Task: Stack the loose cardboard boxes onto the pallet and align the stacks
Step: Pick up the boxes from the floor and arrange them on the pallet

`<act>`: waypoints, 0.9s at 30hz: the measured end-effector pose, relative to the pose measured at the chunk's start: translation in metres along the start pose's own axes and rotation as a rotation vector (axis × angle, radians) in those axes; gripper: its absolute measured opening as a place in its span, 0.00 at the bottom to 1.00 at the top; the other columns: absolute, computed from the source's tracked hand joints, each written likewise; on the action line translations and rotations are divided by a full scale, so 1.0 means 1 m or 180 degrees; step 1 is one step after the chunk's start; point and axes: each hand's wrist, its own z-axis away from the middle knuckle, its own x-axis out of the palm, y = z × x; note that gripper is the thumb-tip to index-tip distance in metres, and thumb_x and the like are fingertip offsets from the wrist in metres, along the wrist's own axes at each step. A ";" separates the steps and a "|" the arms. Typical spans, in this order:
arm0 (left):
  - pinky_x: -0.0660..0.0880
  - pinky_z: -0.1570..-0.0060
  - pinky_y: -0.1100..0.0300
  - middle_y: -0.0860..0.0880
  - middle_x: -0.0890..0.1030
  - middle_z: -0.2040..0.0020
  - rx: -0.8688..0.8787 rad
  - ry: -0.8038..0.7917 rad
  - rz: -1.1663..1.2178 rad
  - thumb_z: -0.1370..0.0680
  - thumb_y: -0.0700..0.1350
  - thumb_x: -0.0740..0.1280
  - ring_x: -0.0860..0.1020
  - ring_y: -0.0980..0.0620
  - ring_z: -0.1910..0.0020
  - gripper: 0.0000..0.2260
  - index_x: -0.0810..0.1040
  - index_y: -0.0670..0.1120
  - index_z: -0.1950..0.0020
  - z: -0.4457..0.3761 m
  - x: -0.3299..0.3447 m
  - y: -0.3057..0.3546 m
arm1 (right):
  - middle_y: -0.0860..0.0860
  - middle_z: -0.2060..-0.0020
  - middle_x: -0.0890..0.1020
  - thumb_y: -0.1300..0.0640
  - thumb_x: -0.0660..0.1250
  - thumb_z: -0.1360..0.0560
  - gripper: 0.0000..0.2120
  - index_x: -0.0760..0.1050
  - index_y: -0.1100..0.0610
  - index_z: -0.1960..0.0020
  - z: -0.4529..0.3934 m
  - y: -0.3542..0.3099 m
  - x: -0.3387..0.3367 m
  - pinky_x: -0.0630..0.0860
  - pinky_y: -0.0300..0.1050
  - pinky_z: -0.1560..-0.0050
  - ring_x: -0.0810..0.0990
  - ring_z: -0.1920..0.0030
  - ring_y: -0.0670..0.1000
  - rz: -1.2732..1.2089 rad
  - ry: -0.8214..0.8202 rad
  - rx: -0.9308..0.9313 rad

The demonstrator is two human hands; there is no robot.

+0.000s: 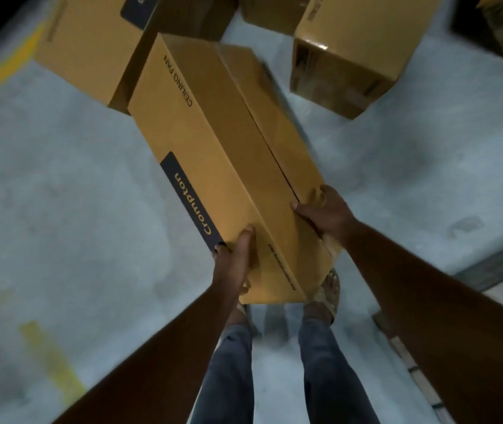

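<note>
Cardboard box (pixel 228 166), long and printed "Crompton" and "CEILING FAN", is hanging in my two hands above the grey floor (pixel 45 194), its far end pointing away from me and tilting toward the upper left. My left hand (pixel 233 261) is gripping the near left corner, thumb lying flat on the top face and fingers curling under the edge by the dark label. My right hand (pixel 320 214) is gripping the near right side, thumb resting on top beside the flap seam and fingers wrapping down over the side. My feet in sandals (pixel 328 293) are showing just below the near end of the box.

Three more boxes are sitting on the floor beyond it: a second long box (pixel 91 47) at the upper left, touching or overlapping the far end of mine, a squarer taped box (pixel 357 56) at the upper right, well apart from it, and another box (pixel 268 13) between them at the top edge. Yellow floor stripes (pixel 8 68) are running along the left side.
</note>
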 end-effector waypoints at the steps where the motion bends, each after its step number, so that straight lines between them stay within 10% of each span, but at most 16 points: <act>1: 0.70 0.35 0.26 0.47 0.61 0.19 -0.0100 -0.0032 0.0128 0.35 0.79 0.64 0.65 0.37 0.24 0.54 0.55 0.53 0.17 -0.005 -0.007 -0.002 | 0.54 0.18 0.62 0.30 0.78 0.36 0.58 0.55 0.51 0.16 -0.005 -0.005 0.004 0.67 0.60 0.24 0.65 0.22 0.61 0.0153 -0.0062 -0.0092; 8: 0.65 0.29 0.35 0.50 0.66 0.20 0.0158 -0.0101 0.0730 0.27 0.79 0.56 0.67 0.44 0.24 0.42 0.56 0.59 0.18 -0.034 -0.046 -0.021 | 0.57 0.22 0.68 0.24 0.74 0.37 0.60 0.57 0.55 0.18 -0.024 -0.008 0.031 0.71 0.57 0.31 0.70 0.27 0.61 -0.0112 -0.0054 0.0111; 16: 0.74 0.32 0.43 0.53 0.82 0.34 0.0521 -0.0464 0.0634 0.25 0.70 0.67 0.80 0.48 0.34 0.30 0.75 0.58 0.27 -0.003 -0.116 -0.031 | 0.37 0.49 0.85 0.33 0.77 0.31 0.22 0.79 0.32 0.39 0.074 0.011 0.024 0.75 0.39 0.56 0.84 0.53 0.41 -0.0442 0.0015 -0.0611; 20: 0.76 0.34 0.40 0.43 0.84 0.38 0.0659 -0.0887 0.0699 0.20 0.56 0.68 0.82 0.40 0.37 0.20 0.80 0.48 0.31 0.051 -0.135 -0.024 | 0.35 0.48 0.85 0.42 0.78 0.28 0.23 0.75 0.26 0.38 0.163 0.021 0.010 0.78 0.43 0.51 0.84 0.48 0.42 -0.0945 -0.0165 -0.0522; 27: 0.81 0.41 0.41 0.49 0.86 0.43 0.1184 -0.0867 -0.0403 0.27 0.59 0.71 0.85 0.44 0.45 0.22 0.82 0.53 0.35 0.169 -0.136 0.000 | 0.39 0.43 0.85 0.44 0.77 0.25 0.27 0.73 0.37 0.28 0.322 0.058 -0.013 0.80 0.33 0.55 0.85 0.47 0.40 -0.1681 0.0633 -0.0503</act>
